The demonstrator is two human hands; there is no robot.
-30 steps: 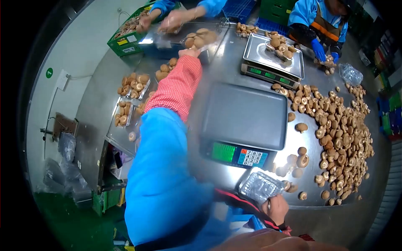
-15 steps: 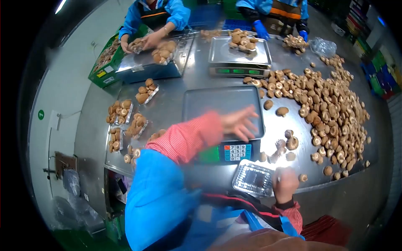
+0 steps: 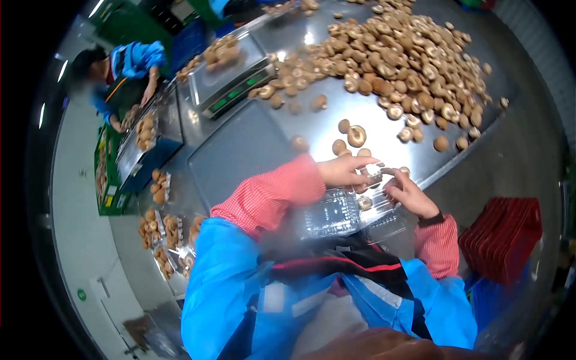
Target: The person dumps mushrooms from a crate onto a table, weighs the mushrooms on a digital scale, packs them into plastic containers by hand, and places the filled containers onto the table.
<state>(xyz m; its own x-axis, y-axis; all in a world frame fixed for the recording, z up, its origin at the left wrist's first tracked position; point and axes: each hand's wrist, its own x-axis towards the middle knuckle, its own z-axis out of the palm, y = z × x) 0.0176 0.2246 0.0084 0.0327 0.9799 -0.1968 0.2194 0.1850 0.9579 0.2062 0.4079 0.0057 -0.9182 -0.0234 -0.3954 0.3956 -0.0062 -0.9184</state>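
Observation:
Both hands meet at a clear plastic tray [image 3: 379, 203] near the table's front edge. My left hand [image 3: 345, 171] reaches in from the left, its fingers curled at the tray's far side. My right hand [image 3: 413, 195] grips the tray's right side between thumb and fingers. Brown mushrooms show through or in the tray; I cannot tell which. Just left of it lies another clear plastic tray [image 3: 331, 214]. A few loose mushrooms [image 3: 356, 136] sit beyond my hands. The scale's grey platform [image 3: 240, 153] is to the left, partly behind my left sleeve.
A large mushroom pile [image 3: 414, 66] covers the far right of the table. Another scale [image 3: 231, 81] holds mushrooms. Filled trays [image 3: 171, 233] stand at the left. A co-worker [image 3: 129, 72] handles mushrooms at the far left. Red stacked crates [image 3: 501, 237] stand on the right.
The view has turned to the right. My left hand has moved from over the scale platform to the clear tray, and my right hand has come up to it too.

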